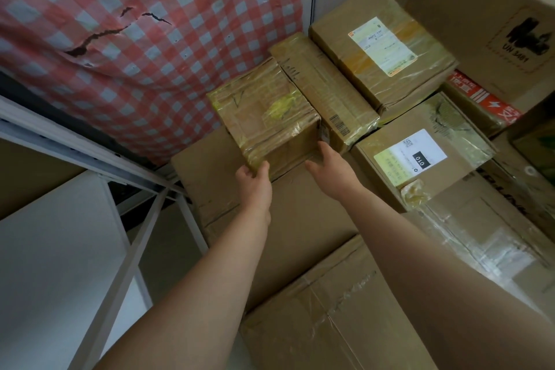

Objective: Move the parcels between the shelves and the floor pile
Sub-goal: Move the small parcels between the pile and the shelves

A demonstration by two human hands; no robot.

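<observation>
Forearms reach over big cartons (300, 249) to the taped parcel (270, 120) atop them, left hand (253, 182) fingers gripping its near corner, right hand (329, 167) fingers flat against its side, near a "010" box (444, 126) and a "PICO" carton (480, 9).

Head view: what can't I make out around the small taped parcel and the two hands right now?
- Left hand: fingertips hidden under the near corner of the small taped parcel; grip unclear.
- Right hand: contact with the parcel's right edge unclear from this angle.
- 010 label: fine print too small.
- PICO box: cut off by top and right edges.
- Shelf frame: cut off at left edge; contents unseen.
</observation>
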